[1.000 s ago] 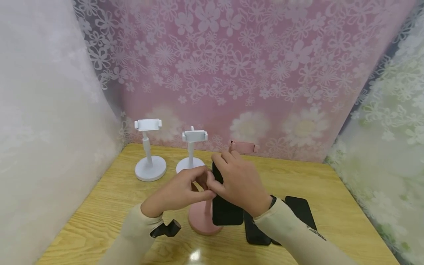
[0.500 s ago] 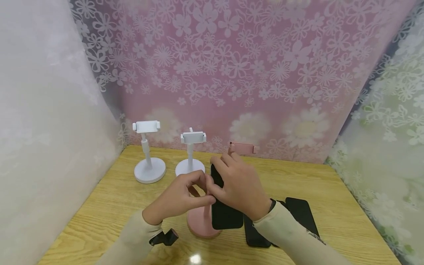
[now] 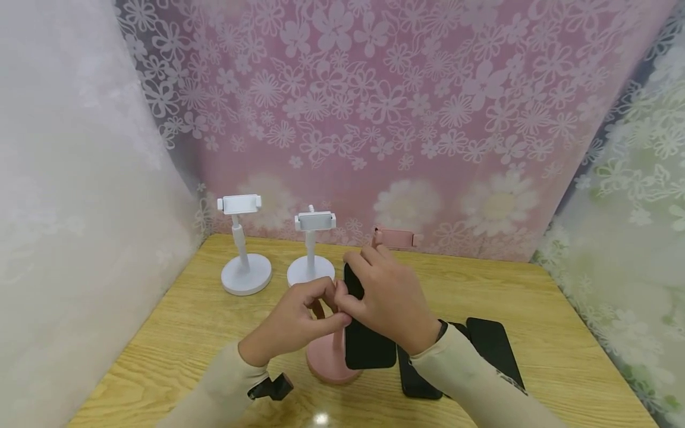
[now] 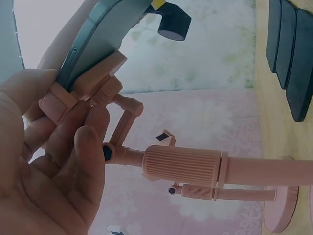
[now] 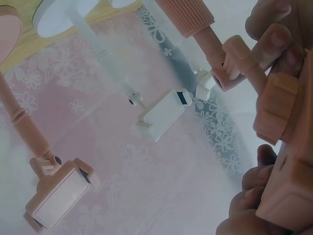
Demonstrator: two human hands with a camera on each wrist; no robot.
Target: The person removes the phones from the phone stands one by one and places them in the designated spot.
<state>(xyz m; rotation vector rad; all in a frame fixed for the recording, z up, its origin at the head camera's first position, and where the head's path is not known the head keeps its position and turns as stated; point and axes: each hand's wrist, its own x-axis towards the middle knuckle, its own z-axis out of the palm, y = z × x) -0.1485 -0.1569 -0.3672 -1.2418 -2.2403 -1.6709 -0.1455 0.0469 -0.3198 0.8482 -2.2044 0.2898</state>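
A black phone [image 3: 369, 348] sits tilted against the clamp of a pink phone stand [image 3: 332, 359], whose base rests on the table. At the clamp's left end, my left hand [image 3: 291, 321] pinches with thumb and curled fingers. The left wrist view shows its thumb near the phone's edge and its fingers under the clamp [image 4: 102, 78]. My right hand [image 3: 393, 297] grips the phone from above, fingers over the far edge and thumb at the left side, near the left fingertips. In the right wrist view, the clamp's back [image 5: 288, 181] partly hides the curled right fingers [image 5: 244, 200].
Two white phone stands [image 3: 246, 274] [image 3: 310, 270] stand at the back left. Behind my right hand rises a second pink stand [image 3: 397, 239]. More black phones [image 3: 492, 348] lie on the wooden table [image 3: 182, 351] at the right, partly under my right forearm. Patterned curtains surround the table.
Both hands stay at the phone and clamp. My left hand has shifted slightly lower, its fingers moving a little on the clamp. The head view has shifted slightly.
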